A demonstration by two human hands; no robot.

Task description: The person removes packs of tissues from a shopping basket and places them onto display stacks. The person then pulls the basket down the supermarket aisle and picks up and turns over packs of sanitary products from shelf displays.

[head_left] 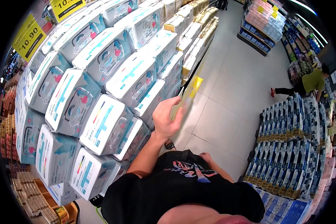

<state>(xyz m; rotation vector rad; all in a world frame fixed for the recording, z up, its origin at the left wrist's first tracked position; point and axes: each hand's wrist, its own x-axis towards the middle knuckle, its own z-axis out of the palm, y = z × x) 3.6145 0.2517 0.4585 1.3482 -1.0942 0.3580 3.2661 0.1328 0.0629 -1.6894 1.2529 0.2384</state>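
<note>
My left hand is raised beside the stacked packs, with its fingers curled and thumb bent around the edge of a clear and yellow price sign. The sign is tilted almost edge-on, so its print cannot be read. White and grey soft packs with blue marks and a pink figure are piled high to the left of that hand. My right hand hangs low beside my black shirt, away from the goods. Its fingers are mostly hidden, and whether it holds anything cannot be made out.
Yellow price signs stand above the pile at upper left. A tiled aisle runs ahead. Blue and white packs are stacked at right, where a person in a green top bends. A pink display stands farther back.
</note>
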